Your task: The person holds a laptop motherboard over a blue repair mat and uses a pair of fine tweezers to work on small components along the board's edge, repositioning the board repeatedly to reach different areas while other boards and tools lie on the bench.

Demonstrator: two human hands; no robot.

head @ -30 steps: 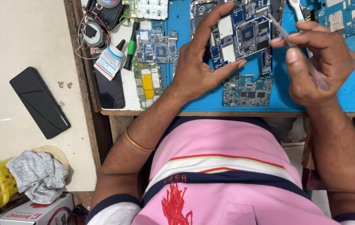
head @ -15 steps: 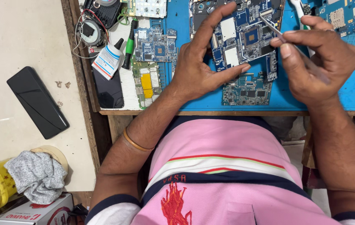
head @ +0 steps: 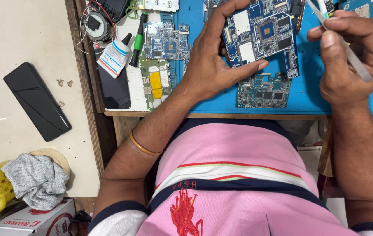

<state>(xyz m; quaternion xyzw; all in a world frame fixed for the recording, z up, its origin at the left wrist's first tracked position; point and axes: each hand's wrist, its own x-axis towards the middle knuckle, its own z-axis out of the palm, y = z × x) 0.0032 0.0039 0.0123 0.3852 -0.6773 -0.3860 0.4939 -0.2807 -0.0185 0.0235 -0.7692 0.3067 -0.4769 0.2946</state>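
My left hand [head: 210, 65] grips blue rectangular circuit board [head: 260, 35]; right hand [head: 352, 57] pinches slim metal tweezers [head: 348, 50]. Steady board, approach tips slowly.

black phone [head: 36, 101] on floor | glue bottle [head: 113, 56] | green screwdriver [head: 138, 40] | grey cloth [head: 35, 180]

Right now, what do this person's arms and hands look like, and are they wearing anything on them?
Both hands, left hand and right hand, are bare, with no gloves. A thin gold-coloured bangle circles the left wrist. The forearms are uncovered; short dark navy sleeve cuffs show at the upper arms, edging a pink shirt.
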